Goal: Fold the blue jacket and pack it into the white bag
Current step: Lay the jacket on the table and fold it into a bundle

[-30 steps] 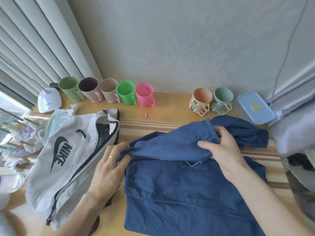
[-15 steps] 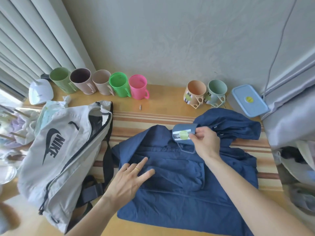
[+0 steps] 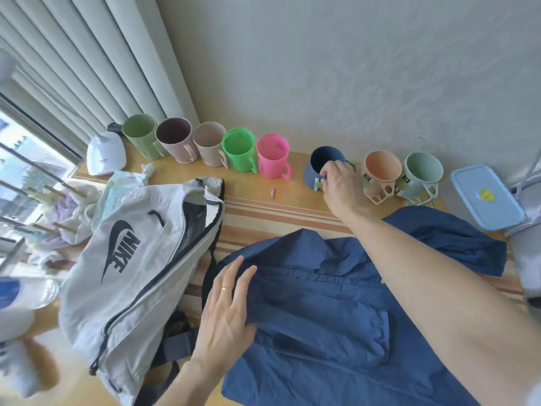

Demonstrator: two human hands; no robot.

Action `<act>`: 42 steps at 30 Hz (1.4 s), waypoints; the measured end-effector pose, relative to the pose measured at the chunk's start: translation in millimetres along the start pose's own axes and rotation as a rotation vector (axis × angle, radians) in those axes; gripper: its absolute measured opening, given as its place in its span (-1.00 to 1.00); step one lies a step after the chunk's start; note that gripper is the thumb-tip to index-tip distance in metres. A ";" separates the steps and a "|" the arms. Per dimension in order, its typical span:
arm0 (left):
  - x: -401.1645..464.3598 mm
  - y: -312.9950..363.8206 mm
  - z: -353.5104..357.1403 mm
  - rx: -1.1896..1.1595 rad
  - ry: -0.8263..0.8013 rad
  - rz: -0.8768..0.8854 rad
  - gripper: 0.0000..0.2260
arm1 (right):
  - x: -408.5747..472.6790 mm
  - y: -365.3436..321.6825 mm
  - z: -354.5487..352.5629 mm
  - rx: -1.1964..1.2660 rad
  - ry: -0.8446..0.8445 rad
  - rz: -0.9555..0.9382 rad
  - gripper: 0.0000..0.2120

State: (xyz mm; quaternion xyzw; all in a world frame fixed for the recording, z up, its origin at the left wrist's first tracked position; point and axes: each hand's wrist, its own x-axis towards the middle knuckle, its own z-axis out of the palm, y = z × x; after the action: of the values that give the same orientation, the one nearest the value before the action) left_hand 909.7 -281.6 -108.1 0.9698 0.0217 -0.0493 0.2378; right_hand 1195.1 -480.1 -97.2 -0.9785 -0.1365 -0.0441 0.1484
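The blue jacket lies spread and partly folded on the wooden table, right of centre. My left hand rests flat on its left edge, fingers apart. The white bag with a black logo lies to the left, its zip open and black strap beside the jacket. My right hand reaches over the jacket to the back of the table and grips a dark blue cup by its handle side, between the pink cup and the peach cup.
Along the wall stands a row of cups: green, mauve, beige, bright green, pink, peach, mint. A blue lidded box sits far right. A small capsule lies behind the bag.
My right hand has carried the dark blue cup off the jacket to the back row of cups. My left hand slid to the jacket's left edge. The camera moved closer.
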 end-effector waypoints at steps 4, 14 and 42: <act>3.6 -19.0 -5.1 0.085 -0.050 0.070 -0.31 | 1.8 -0.3 6.9 -0.019 -0.035 -0.049 -0.85; 43.3 -39.2 -43.0 0.283 -0.083 0.489 -0.79 | -30.1 2.1 -35.7 0.084 0.005 -0.154 -0.71; 52.9 38.4 19.0 0.368 0.036 0.421 -0.64 | -292.5 150.1 -61.4 0.143 -0.268 0.910 -0.63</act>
State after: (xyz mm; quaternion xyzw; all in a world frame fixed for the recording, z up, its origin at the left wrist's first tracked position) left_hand 963.2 -323.4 -112.8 0.9806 -0.1852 0.0151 0.0623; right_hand 954.0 -710.8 -117.7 -0.9233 0.2851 0.1612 0.2007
